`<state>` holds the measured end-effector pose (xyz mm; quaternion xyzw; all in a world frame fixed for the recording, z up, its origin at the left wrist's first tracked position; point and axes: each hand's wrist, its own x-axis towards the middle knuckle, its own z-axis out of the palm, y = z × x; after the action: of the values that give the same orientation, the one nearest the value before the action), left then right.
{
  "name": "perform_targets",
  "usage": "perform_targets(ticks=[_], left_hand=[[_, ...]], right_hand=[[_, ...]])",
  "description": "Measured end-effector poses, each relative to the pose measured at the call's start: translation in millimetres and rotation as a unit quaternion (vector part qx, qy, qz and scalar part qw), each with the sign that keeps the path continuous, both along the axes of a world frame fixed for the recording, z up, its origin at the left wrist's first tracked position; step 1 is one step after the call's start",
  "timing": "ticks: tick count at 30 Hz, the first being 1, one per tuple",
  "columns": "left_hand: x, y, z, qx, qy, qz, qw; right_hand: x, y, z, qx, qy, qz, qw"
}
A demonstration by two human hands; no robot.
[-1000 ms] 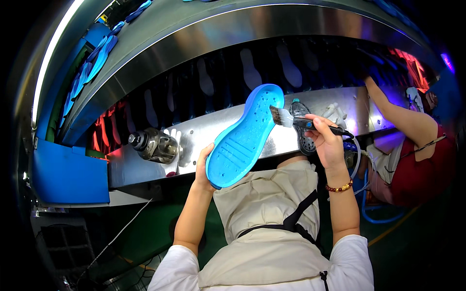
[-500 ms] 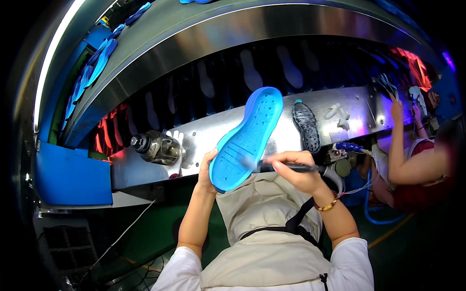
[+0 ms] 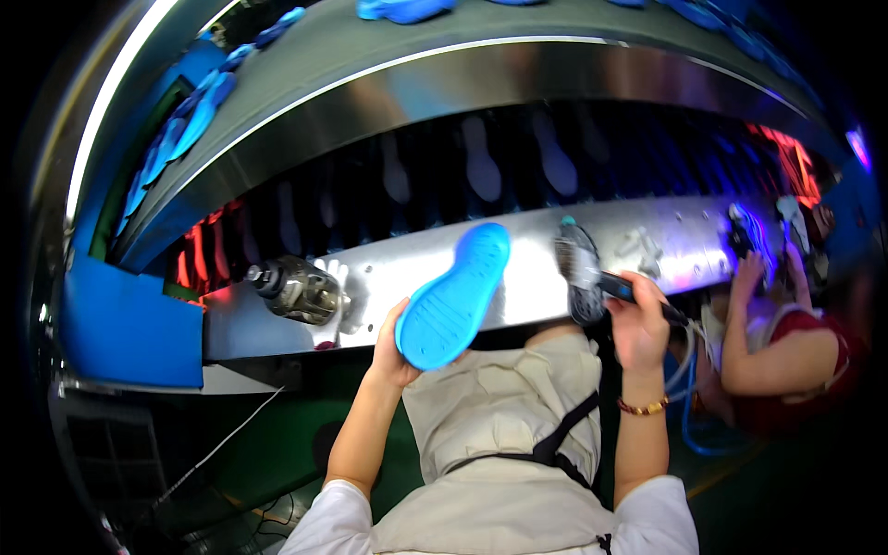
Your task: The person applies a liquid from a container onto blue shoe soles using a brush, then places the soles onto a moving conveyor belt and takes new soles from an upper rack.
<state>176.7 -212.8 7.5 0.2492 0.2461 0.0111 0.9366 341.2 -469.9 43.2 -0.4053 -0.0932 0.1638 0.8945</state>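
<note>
My left hand [image 3: 392, 354] grips a blue shoe sole [image 3: 455, 301] by the edge of its lower end. The sole's dimpled inner face is turned up, and its other end points away from me over the metal ledge. In my right hand [image 3: 640, 326] is a brush [image 3: 618, 286] with a black handle, fingers closed around it. Its blurred bristles are over a dark, speckled sole-shaped piece [image 3: 585, 302] lying on the ledge. Whether the bristles touch that piece, I cannot tell.
On the metal ledge [image 3: 388, 277] stand a dark glassy canister [image 3: 301, 289] at left and small whitish pieces [image 3: 638, 248] at right. Blue soles [image 3: 407, 9] lie on the belt [image 3: 333, 55] above. At right, a co-worker's arms [image 3: 754, 324] reach toward the ledge.
My right hand has carried the brush off the blue sole, rightward to the dark sole-shaped piece. The blue sole has come lower and slightly left in view.
</note>
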Motion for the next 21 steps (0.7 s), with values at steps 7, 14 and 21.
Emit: perform_targets(ticks=[7,14,21], left_hand=[[-5.4,57.2,99.1,0.208,-0.192,0.097,0.954],[93.3,191.8,193.2,-0.069,-0.489,0.178,0.851],[206.3,158.7,216.6,0.236,-0.216,0.285,0.904]], right_hand=[[25.7,-49.7,-25.4,-0.03,0.063,-0.138,0.988],[25.5,-28.9,-28.9,-0.02,0.092,-0.112,0.989],[26.6,-53.7,-37.0,-0.033,0.095,-0.154,0.983]])
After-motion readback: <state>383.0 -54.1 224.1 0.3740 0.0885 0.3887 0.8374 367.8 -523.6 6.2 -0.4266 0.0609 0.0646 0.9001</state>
